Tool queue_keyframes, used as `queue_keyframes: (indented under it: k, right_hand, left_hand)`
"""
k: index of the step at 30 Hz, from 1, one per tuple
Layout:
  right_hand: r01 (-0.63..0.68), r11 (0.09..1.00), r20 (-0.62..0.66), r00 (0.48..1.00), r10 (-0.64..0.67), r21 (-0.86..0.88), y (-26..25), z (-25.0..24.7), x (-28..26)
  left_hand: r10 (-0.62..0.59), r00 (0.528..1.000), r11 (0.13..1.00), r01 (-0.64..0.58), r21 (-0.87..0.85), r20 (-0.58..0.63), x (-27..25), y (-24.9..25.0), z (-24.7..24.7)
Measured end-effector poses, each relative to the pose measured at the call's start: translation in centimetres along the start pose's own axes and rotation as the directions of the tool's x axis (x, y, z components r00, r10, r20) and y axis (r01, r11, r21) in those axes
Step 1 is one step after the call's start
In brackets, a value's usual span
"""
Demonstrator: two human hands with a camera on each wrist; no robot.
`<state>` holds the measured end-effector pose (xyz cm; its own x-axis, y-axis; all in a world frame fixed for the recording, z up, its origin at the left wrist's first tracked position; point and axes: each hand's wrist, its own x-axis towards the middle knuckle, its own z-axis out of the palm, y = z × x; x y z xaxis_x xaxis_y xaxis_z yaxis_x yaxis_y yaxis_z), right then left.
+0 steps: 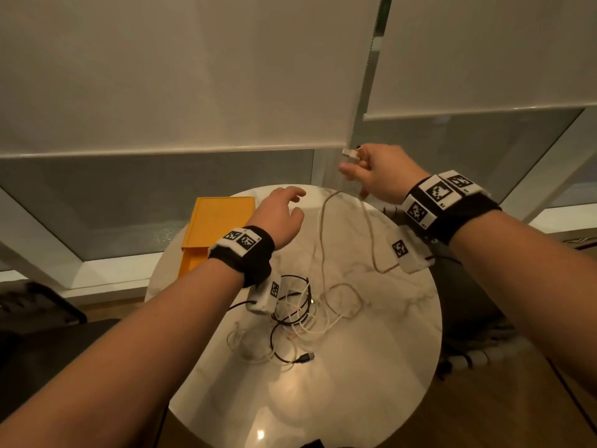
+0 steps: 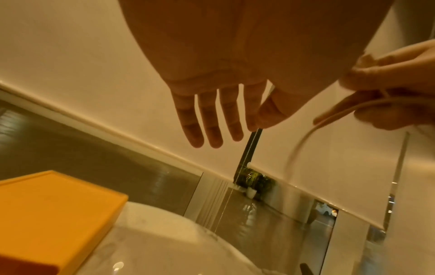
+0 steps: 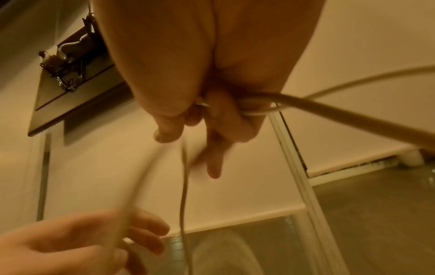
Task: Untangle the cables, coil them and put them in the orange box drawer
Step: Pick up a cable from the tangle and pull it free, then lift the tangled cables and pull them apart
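My right hand is raised over the far side of the round table and grips one end of a white cable, its plug sticking out past the fingers. In the right wrist view the fingers curl round the white cable. The cable hangs in loops down to a tangle of white and black cables on the table. My left hand hovers with fingers spread and holds nothing. The orange box sits at the table's far left, its drawer pulled partly out.
The white marble table stands before a window with roller blinds and a bead chain. A black USB plug lies near the tangle's front. Dark furniture stands at the left, wooden floor at the right.
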<state>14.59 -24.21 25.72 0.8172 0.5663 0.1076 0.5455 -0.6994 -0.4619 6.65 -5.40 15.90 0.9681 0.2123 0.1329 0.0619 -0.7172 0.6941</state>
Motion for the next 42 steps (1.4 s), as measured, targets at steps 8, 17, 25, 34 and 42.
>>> queue_keyframes:
  k: [8, 17, 25, 34, 42]
  right_hand:
    - [0.105, 0.955, -0.236, 0.971, -0.038, 0.278, -0.4, -3.1, -0.2]
    - [-0.08, 0.988, 0.252, 0.967, 0.045, 0.132, 4.9, 10.4, -6.0]
    - [-0.171, 0.955, 0.333, 0.939, 0.084, 0.242, 5.5, 18.2, -10.8]
    - [-0.299, 0.899, 0.308, 0.93, 0.2, 0.32, 6.6, 18.2, -10.8]
    - [-0.14, 0.809, 0.232, 0.973, 0.005, 0.571, 1.3, 16.1, -7.9]
  left_hand:
    - [-0.02, 0.984, 0.998, 0.01, 0.057, 0.178, -1.8, -1.4, 1.6]
    - [-0.248, 0.768, 0.95, 0.074, 0.303, 0.59, -12.4, -9.9, 9.9]
    - [-0.243, 0.77, 0.828, -0.153, 0.54, 0.59, -16.2, -11.8, 17.0]
    - [-0.189, 0.954, 0.978, 0.203, -0.038, 0.234, -11.9, -7.6, 11.3]
    - [-0.023, 0.998, 0.93, -0.002, -0.369, -0.062, -6.4, -2.0, 3.7]
